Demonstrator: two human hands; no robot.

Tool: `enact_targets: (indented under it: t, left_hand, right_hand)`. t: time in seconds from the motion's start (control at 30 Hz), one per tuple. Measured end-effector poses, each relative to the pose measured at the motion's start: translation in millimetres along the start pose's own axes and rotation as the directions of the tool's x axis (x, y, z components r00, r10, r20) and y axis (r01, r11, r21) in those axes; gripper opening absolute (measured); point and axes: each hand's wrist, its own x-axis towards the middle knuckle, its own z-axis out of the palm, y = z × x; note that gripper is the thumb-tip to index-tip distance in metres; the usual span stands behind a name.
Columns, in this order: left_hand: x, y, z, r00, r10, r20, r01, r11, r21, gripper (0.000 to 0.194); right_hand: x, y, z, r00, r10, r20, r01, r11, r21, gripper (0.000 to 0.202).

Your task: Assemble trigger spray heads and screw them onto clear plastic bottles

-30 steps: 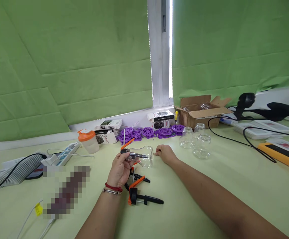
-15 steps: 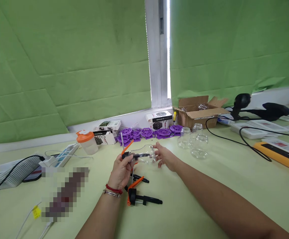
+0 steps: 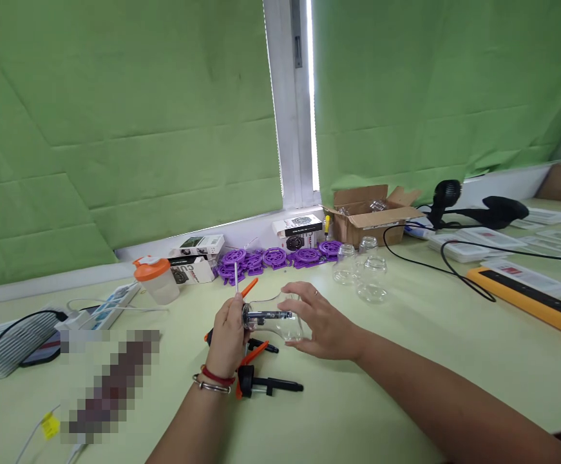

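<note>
My left hand [image 3: 229, 332] is closed round a black pump head with an orange lever [image 3: 250, 287] and a thin metal spout [image 3: 236, 277]. A clear bottle [image 3: 273, 306] lies sideways between my hands, its neck against the black cap and the black pump tube [image 3: 270, 316] inside it. With curled fingers, my right hand [image 3: 326, 322] grips the bottle's wide base end. Below my hands, another black pump head [image 3: 246, 380] with an orange lever lies on the table, and one more [image 3: 265, 346] is partly hidden behind my left hand.
Three clear bottles [image 3: 373, 283] stand right of centre, before an open cardboard box [image 3: 371, 222]. Purple wheel-shaped parts [image 3: 275, 258] line the back near small boxes [image 3: 297, 232]. An orange-lidded shaker cup [image 3: 157, 280] and a power strip [image 3: 116, 303] stand left; cables [image 3: 447, 258] cross the right.
The bottle has slid left over the pump tube, its neck now at the black cap. My right hand has closed further round its base. The view has shifted slightly to the right.
</note>
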Motion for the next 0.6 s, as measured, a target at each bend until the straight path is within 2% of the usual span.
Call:
enact_targets:
  t: [0.03, 0.1, 0.17, 0.2, 0.23, 0.27, 0.33, 0.37, 0.4, 0.43, 0.5, 0.53, 0.57, 0.6]
  left_hand:
    - [-1.0, -0.5, 0.7, 1.000, 0.006, -0.009, -0.006, 1.000, -0.015, 0.040]
    - [-2.7, -2.5, 1.0, 0.998, 0.045, -0.035, -0.045, 0.999, -0.001, 0.039]
    - [-2.5, -5.4, 0.5, 0.995, 0.077, -0.056, -0.075, 0.996, 0.040, 0.038]
    - [-1.6, -6.9, 0.2, 0.994, 0.082, -0.065, -0.079, 0.995, 0.057, 0.037]
    - [-0.1, -8.4, 0.1, 0.994, 0.077, -0.073, -0.072, 0.995, 0.067, 0.037]
    - [1.6, -9.9, 0.0, 0.995, 0.064, -0.079, -0.059, 0.996, 0.071, 0.038]
    - [5.2, -12.5, 0.2, 0.996, 0.040, -0.076, -0.035, 0.997, 0.068, 0.039]
    - [6.7, -13.6, 0.4, 0.997, 0.036, -0.072, -0.032, 0.997, 0.067, 0.040]
    - [7.9, -14.6, 0.6, 0.997, 0.043, -0.065, -0.038, 0.997, 0.072, 0.040]
    - [8.7, -15.5, 0.8, 0.997, 0.058, -0.058, -0.053, 0.995, 0.082, 0.039]
    - [9.5, -16.9, 1.1, 0.995, 0.087, -0.043, -0.082, 0.991, 0.107, 0.038]
    - [9.7, -17.4, 1.2, 0.995, 0.091, -0.036, -0.086, 0.990, 0.114, 0.038]
    - [9.7, -17.8, 1.4, 0.996, 0.089, -0.030, -0.085, 0.990, 0.116, 0.038]
    - [9.6, -18.0, 1.8, 0.996, 0.082, -0.027, -0.078, 0.991, 0.110, 0.038]
  right_hand:
    - [0.0, 1.5, -0.9, 1.000, 0.014, -0.013, -0.014, 1.000, -0.001, 0.072]
    - [0.5, 5.8, -0.6, 0.976, 0.219, 0.000, -0.217, 0.967, 0.129, 0.082]
    - [0.7, 9.9, 0.5, 0.895, 0.429, 0.126, -0.446, 0.838, 0.315, 0.075]
    - [0.5, 11.4, 0.6, 0.870, 0.455, 0.189, -0.493, 0.788, 0.368, 0.069]
    - [0.2, 12.6, 0.3, 0.879, 0.425, 0.216, -0.477, 0.789, 0.387, 0.064]
    - [0.0, 13.6, -0.2, 0.913, 0.356, 0.198, -0.406, 0.833, 0.375, 0.062]
    - [0.1, 15.9, -0.6, 0.974, 0.200, 0.106, -0.222, 0.930, 0.293, 0.065]
    - [0.6, 17.4, 0.1, 0.981, 0.181, 0.073, -0.194, 0.944, 0.267, 0.068]
    - [1.3, 19.0, 1.4, 0.971, 0.230, 0.068, -0.240, 0.931, 0.276, 0.069]
    - [2.2, 20.5, 3.1, 0.942, 0.323, 0.094, -0.336, 0.889, 0.312, 0.069]
    - [3.6, 22.8, 5.9, 0.860, 0.479, 0.174, -0.508, 0.782, 0.361, 0.067]
    - [3.8, 23.2, 6.3, 0.857, 0.481, 0.186, -0.515, 0.784, 0.347, 0.066]
    - [3.8, 23.2, 5.8, 0.891, 0.422, 0.170, -0.454, 0.838, 0.302, 0.066]
    - [3.5, 23.0, 4.5, 0.942, 0.310, 0.132, -0.333, 0.914, 0.232, 0.063]
